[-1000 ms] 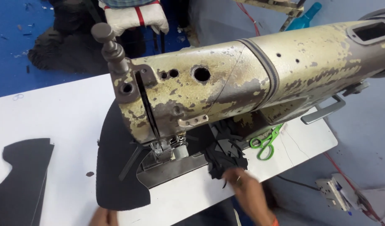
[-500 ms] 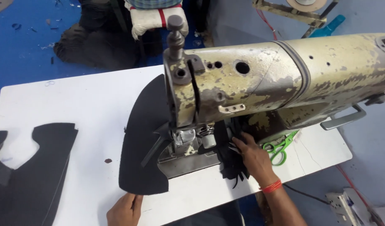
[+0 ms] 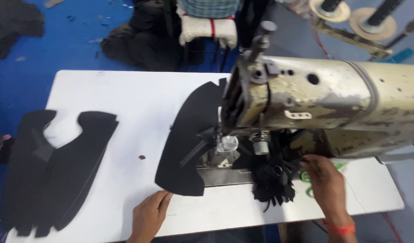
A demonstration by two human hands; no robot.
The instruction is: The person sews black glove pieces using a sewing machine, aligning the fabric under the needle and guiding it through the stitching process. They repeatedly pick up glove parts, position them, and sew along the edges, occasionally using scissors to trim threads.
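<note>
both hands are working at the worn sewing machine (image 3: 324, 103) on the white table (image 3: 117, 117). left hand (image 3: 149, 215) is lying open, fingertips touching the near edge of the curved black fabric piece (image 3: 189, 144) under the needle. right hand (image 3: 323, 180) is pinching the bunch of small black pieces (image 3: 274, 180) beside the machine's base.

The scene was evenly and fairly brightly lit from overhead, with the white table (image 3: 117, 117) nearly washed out and only soft, short shadows under the sewing machine (image 3: 324, 103). Motion blur smeared the whole frame, worst toward three and nine o'clock. The black fabric pieces (image 3: 49, 171) at eight o'clock read as flat dark shapes, their surface detail lost.
</note>
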